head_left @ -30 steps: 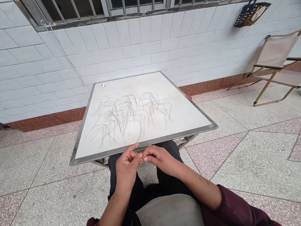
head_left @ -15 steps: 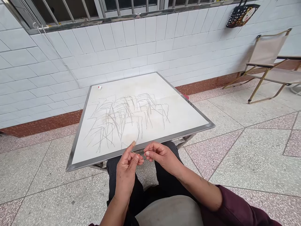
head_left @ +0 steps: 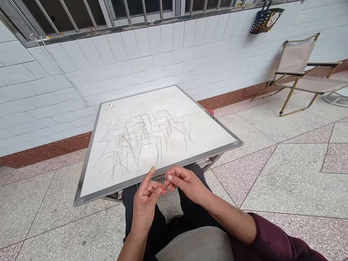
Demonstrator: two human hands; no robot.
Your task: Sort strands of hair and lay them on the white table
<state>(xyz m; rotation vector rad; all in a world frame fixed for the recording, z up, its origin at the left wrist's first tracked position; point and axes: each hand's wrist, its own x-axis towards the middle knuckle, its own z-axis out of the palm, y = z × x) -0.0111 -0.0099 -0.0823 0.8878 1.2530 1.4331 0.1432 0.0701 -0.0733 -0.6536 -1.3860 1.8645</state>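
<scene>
My left hand (head_left: 148, 194) and my right hand (head_left: 182, 180) are close together just past the table's near edge, over my lap. The left thumb and a finger pinch a thin wire, while the index finger, with a tan covering on its tip, points up. Right beside them, my right thumb and fingers are pressed together around the wire's other part; the fingers hide most of it. Many thin, dark bent wires (head_left: 157, 145) lie spread and overlapping on the white table (head_left: 206, 136).
A small white and red object (head_left: 111, 105) lies at the table's far left corner. Behind is a tiled wall (head_left: 114, 79) with a barred window. A patterned bag (head_left: 265, 22) hangs there, and a folding chair (head_left: 296, 58) stands at the right.
The view has shifted slightly. My hands have drawn closer, their fingertips now meeting at the wire, and less of the wire shows between them.
</scene>
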